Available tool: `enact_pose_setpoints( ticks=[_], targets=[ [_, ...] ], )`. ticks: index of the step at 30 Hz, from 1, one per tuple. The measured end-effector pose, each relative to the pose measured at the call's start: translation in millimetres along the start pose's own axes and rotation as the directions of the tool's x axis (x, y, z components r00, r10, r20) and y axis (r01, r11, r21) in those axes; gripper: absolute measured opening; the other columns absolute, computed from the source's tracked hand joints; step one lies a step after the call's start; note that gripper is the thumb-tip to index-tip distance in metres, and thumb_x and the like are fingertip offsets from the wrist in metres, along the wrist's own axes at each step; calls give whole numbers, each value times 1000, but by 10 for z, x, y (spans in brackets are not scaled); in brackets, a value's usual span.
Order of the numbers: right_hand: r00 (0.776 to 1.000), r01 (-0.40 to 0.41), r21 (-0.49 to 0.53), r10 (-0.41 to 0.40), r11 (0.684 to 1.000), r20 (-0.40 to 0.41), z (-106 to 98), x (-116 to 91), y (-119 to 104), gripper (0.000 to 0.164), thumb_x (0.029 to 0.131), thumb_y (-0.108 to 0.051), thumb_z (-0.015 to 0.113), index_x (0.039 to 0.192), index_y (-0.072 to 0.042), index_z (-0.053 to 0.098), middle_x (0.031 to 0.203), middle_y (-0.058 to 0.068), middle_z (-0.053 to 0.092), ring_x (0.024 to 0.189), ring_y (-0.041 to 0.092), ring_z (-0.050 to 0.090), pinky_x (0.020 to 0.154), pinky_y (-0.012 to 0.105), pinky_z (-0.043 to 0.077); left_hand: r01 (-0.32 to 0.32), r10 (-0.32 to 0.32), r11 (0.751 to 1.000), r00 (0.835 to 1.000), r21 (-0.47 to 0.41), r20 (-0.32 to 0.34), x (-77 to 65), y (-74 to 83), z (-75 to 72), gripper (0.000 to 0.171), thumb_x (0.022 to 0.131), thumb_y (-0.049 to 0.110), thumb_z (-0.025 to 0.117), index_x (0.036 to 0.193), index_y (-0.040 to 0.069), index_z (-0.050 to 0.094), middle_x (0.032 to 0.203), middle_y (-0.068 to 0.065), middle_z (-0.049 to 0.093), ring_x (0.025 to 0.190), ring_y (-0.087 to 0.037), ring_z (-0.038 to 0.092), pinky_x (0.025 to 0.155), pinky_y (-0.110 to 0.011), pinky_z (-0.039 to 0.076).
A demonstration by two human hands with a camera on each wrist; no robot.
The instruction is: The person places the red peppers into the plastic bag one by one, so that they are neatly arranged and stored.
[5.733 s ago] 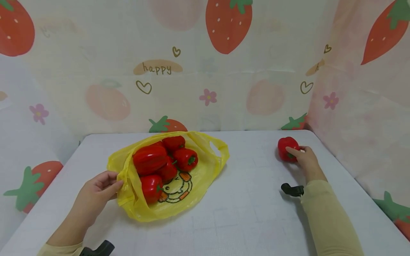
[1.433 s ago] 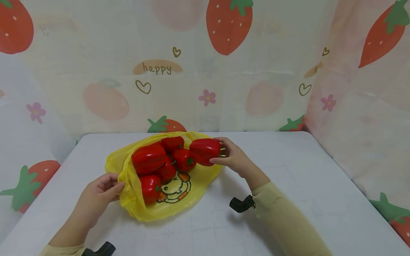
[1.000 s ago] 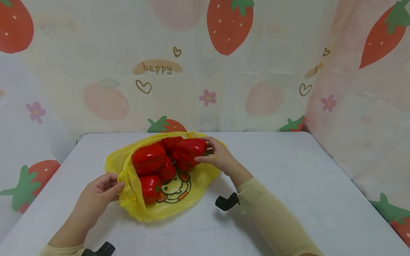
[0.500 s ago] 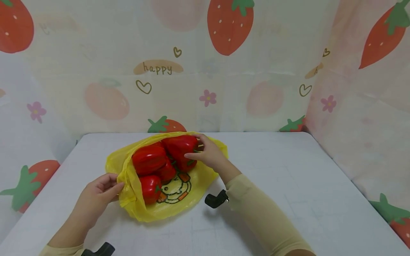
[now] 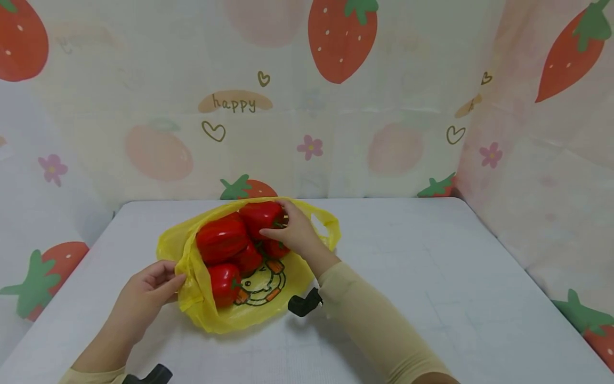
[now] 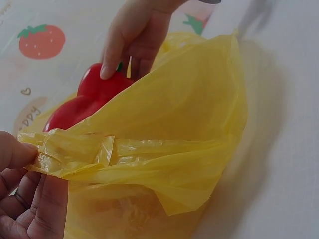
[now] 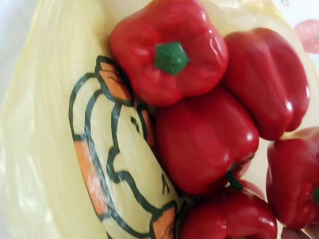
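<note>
A yellow plastic bag with a cartoon print lies with its mouth spread, several red bell peppers inside. My left hand pinches the bag's left rim between thumb and fingers, also seen in the left wrist view, where the bag film stands raised. My right hand holds another red bell pepper by its stem end, over the back of the pile inside the bag's mouth. In the right wrist view that pepper is at the right edge, fingertips just showing below it.
The bag rests on a white table. A strawberry-printed cloth wall rises behind the table's back edge and along both sides. A loop handle of the bag sticks out at its right.
My right hand picked up the lone red bell pepper at the table's right, carried it left and lowered it onto the pile at the back of the bag. My left hand stays on the rim.
</note>
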State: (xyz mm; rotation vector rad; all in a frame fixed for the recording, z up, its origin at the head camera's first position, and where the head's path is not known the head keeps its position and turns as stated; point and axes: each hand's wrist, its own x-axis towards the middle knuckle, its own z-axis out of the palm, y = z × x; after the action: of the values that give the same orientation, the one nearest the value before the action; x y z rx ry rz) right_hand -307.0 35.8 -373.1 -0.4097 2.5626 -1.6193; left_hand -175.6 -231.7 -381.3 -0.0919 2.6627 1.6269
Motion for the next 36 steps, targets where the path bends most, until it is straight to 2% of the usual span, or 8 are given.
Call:
enact_pose_setpoints(
  ticks=[5,14,20,26,36],
  targets=[
    [1000,12,-26,-12,1000,-7,34,-10,-12,76,75,-30,75,138,-21,33,130,1,46,114,21,49,88,38,48,4,-4,1000,1000,4,-4,-1,9,5,43,89,36,57,116,3,51,102,-10,60,83,-11,58,72,-24,54],
    [1000,15,49,-14,999,-19,74,4,41,67,76,-27,75,133,-19,40,124,2,54,115,19,51,93,35,45,12,-12,1000,1000,8,-1,2,40,11,42,89,35,57,116,3,51,101,-10,60,83,-11,57,73,-24,54],
    [999,46,-26,-46,999,-18,72,8,18,70,79,-26,72,138,-11,38,129,7,52,115,20,52,96,32,43,11,-10,1000,1000,6,-5,11,57,15,43,89,35,57,116,3,51,101,-9,60,83,-10,58,73,-24,54],
    [998,57,-117,-59,991,-11,78,42,50,70,80,-29,70,140,-12,36,128,4,53,113,18,53,95,30,43,13,-13,1000,1000,4,2,42,41,20,43,89,35,57,116,3,50,102,-10,60,83,-11,58,73,-24,54],
    [998,36,-114,-30,993,52,-52,-82,65,69,85,-30,65,143,-16,31,135,4,48,120,18,48,98,33,41,18,-18,1000,1000,16,-1,57,18,11,45,89,39,56,117,3,50,104,-11,60,84,-11,58,73,-24,54]
  ],
)
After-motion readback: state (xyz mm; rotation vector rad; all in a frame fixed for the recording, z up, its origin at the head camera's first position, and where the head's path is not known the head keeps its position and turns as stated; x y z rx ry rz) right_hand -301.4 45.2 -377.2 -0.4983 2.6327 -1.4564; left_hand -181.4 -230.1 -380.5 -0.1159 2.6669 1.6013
